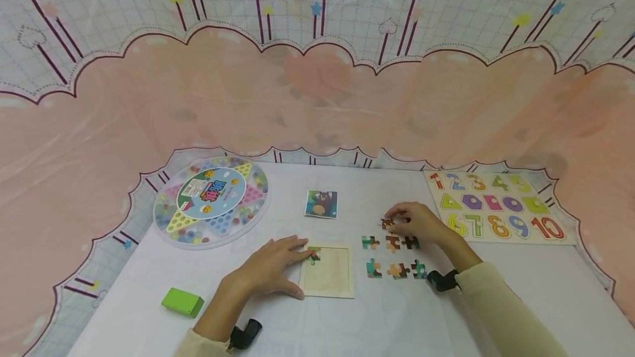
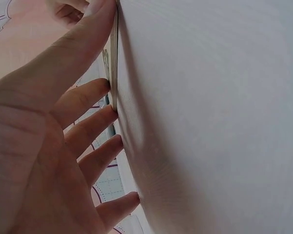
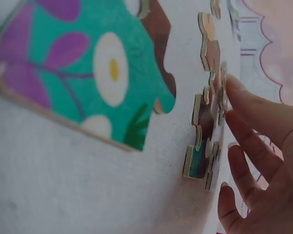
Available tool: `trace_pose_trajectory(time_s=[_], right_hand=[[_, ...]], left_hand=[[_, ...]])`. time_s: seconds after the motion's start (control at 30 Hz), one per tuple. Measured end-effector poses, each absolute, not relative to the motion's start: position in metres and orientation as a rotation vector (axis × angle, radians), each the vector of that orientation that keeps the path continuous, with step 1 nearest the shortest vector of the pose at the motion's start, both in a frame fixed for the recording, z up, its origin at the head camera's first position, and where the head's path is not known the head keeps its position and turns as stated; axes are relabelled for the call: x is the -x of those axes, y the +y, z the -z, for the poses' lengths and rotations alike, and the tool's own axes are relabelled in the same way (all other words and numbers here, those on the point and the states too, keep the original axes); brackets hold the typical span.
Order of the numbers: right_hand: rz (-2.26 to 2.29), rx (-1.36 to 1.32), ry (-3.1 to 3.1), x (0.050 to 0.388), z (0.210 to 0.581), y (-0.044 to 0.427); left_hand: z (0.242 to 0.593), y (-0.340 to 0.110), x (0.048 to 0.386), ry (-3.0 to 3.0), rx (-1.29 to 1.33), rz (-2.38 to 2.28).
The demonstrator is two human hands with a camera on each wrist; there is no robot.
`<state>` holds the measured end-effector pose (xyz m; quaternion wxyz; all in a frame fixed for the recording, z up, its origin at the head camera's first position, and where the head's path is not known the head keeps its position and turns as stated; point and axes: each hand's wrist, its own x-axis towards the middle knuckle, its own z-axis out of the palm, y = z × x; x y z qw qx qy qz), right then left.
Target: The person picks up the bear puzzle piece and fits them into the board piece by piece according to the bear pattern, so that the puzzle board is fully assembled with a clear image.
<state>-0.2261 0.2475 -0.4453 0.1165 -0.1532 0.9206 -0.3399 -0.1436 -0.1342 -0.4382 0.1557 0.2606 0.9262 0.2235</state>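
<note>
Pinches a brown piece [image 1: 387,224] between thumb and forefinger of the right hand [image 1: 415,220], other fingers slightly apart, at the far end of the puzzle pieces on a white table [image 1: 297,330]; cannot tell if lifted. Spreads the fingers of the left hand [image 1: 270,267] at a wooden tray [image 1: 327,295], forefinger touching a corner piece [image 1: 315,257] inside the far left corner, thumb at the near left edge. Has six loose pieces [image 1: 393,243] in two rows of three right of the tray, among them a teal piece [image 3: 73,73] with purple leaves and a white flower. Faces a bear card [image 1: 321,204] just beyond the tray, a checkers disc [image 1: 212,194] at far left and a number board [image 1: 500,206] at far right. Has a green block [image 1: 182,302] left of the left forearm.
</note>
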Motion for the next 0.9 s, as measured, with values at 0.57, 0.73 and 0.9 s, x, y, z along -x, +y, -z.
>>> trace_pose_trajectory(time_s=[0.57,0.73,0.9], right_hand=[[0.947,0.355,2.723,0.231,0.445,0.243],[0.921,0.306,2.737,0.232,0.444,0.241],[0.91,0.252,2.759,0.231,0.443,0.236]], left_hand=[[0.434,-0.134,0.144,2.654,-0.75,-0.638],[0.434,-0.134,0.146,2.655,-0.749,-0.635],[0.434,-0.134,0.144,2.644,-0.732,-0.643]])
